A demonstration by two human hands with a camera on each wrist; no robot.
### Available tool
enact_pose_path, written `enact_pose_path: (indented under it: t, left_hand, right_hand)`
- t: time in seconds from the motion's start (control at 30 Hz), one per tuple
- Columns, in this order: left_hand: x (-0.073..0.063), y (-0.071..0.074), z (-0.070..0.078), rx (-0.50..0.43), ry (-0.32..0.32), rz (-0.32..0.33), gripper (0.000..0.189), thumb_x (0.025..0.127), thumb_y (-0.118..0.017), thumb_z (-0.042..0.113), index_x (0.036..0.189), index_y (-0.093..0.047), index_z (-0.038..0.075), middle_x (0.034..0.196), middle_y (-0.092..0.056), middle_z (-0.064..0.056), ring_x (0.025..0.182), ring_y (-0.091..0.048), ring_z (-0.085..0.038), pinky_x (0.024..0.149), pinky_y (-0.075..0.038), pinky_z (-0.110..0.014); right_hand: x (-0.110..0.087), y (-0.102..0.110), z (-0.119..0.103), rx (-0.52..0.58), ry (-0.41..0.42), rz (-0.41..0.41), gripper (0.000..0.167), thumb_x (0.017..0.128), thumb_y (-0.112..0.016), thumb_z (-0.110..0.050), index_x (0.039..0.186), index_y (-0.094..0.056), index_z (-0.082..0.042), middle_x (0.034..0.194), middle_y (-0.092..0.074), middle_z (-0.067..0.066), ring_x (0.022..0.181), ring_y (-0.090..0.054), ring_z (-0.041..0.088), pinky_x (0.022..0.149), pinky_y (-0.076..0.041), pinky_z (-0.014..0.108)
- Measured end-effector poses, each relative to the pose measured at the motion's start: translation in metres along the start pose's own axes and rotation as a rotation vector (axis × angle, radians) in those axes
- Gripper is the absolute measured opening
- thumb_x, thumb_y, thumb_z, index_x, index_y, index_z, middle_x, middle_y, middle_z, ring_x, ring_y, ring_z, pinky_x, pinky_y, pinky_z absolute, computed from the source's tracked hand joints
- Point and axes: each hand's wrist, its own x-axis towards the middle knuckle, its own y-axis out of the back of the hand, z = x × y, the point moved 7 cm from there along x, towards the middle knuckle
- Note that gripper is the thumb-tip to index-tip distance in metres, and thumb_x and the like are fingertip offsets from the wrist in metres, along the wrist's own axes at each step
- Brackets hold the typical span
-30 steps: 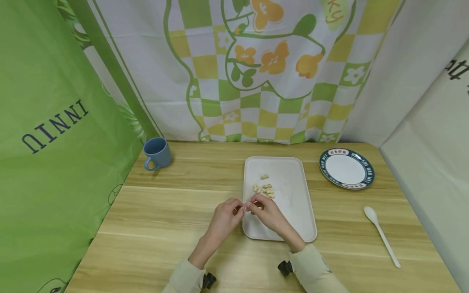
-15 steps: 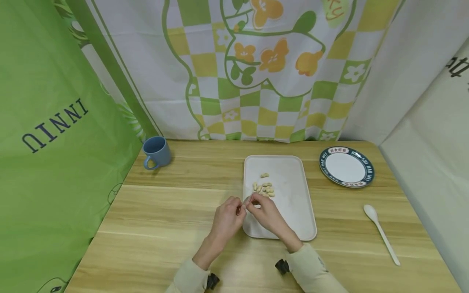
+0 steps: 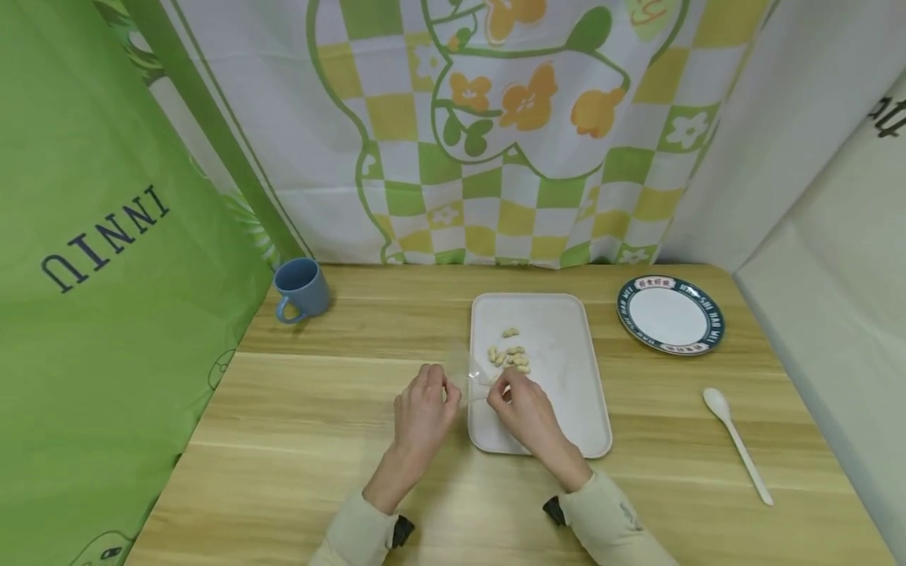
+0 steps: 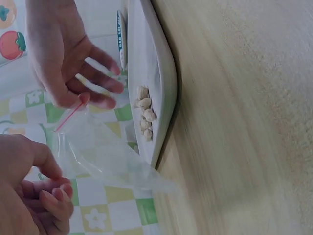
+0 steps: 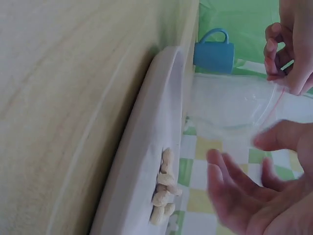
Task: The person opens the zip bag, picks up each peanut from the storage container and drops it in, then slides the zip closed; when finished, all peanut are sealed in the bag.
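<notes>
A clear zip-lock bag point(image 4: 112, 156) with a pink strip along its mouth hangs between the hands, over the tray's left edge. My left hand point(image 3: 423, 413) pinches one end of its mouth; the right wrist view shows that grip most plainly. The right hand point(image 3: 525, 410) has its thumb tip at the strip's other end, the remaining fingers spread below. Several unshelled peanuts point(image 3: 517, 358) lie in a loose cluster on the white tray point(image 3: 566, 417), just beyond the right hand. One more peanut point(image 3: 510, 332) sits a little farther back.
Back left stands a blue mug point(image 3: 304, 289). To the right of the tray are a dark-rimmed plate point(image 3: 668, 318) and a white spoon point(image 3: 739, 448). A patterned curtain point(image 3: 524, 204) hangs along the table's back edge, and green fabric point(image 3: 141, 330) borders the left side.
Both hands have drawn apart, the left one moving leftward, and more of the clear bag shows stretched between them. The peanuts and tray stay as they were.
</notes>
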Motion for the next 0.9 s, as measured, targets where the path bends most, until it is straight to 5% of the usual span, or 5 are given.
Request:
enact_pose_path:
  t: [0.23,0.47,0.57,0.7,0.9]
  left_hand:
    - [-0.001,-0.004,0.004,-0.014,0.032,-0.097,0.015,0.078,-0.064,0.003,0.071,-0.051,0.007,0.066,-0.048,0.000,0.048,-0.038,-0.007,0.038,-0.033,-0.016]
    - [-0.004,-0.017,0.010,-0.295,-0.050,-0.309,0.041,0.085,-0.073,0.027,0.113,-0.053,0.005,0.121,-0.052,-0.009,0.112,-0.051,-0.026,0.081,-0.054,-0.034]
    - [-0.007,-0.025,0.013,-0.324,-0.159,-0.409,0.086,0.075,-0.080,0.039,0.141,-0.036,0.004,0.145,-0.038,-0.015,0.138,-0.029,-0.038,0.109,-0.035,-0.047]
    - [-0.009,-0.035,0.014,-0.287,-0.238,-0.476,0.106,0.071,-0.082,0.045,0.151,-0.024,0.006,0.148,-0.036,-0.014,0.142,-0.019,-0.040,0.114,-0.023,-0.049]
    - [-0.008,-0.040,0.014,-0.267,-0.273,-0.427,0.100,0.069,-0.085,0.042,0.145,-0.033,0.001,0.134,-0.042,-0.016,0.131,-0.035,-0.035,0.107,-0.038,-0.044]
  right_hand:
    - [0.000,0.008,-0.015,0.067,0.215,0.137,0.029,0.071,-0.067,0.017,0.083,-0.050,-0.003,0.087,-0.071,0.011,0.069,-0.069,0.021,0.059,-0.056,0.027]
    - [0.006,0.003,0.004,0.421,-0.046,-0.021,0.020,0.079,-0.062,0.018,0.080,-0.058,-0.001,0.086,-0.070,0.012,0.071,-0.068,0.025,0.057,-0.054,0.022]
    - [0.008,0.001,0.008,0.486,-0.102,-0.065,0.017,0.081,-0.061,0.016,0.082,-0.059,-0.001,0.088,-0.071,0.014,0.070,-0.067,0.026,0.054,-0.052,0.021]
    - [0.008,-0.001,0.011,0.528,-0.126,-0.114,0.013,0.083,-0.061,0.013,0.084,-0.059,0.000,0.090,-0.070,0.018,0.071,-0.067,0.026,0.054,-0.049,0.020]
    - [0.006,-0.002,0.008,0.488,-0.104,-0.094,0.014,0.080,-0.063,0.013,0.085,-0.064,0.000,0.087,-0.069,0.016,0.076,-0.068,0.023,0.064,-0.055,0.023]
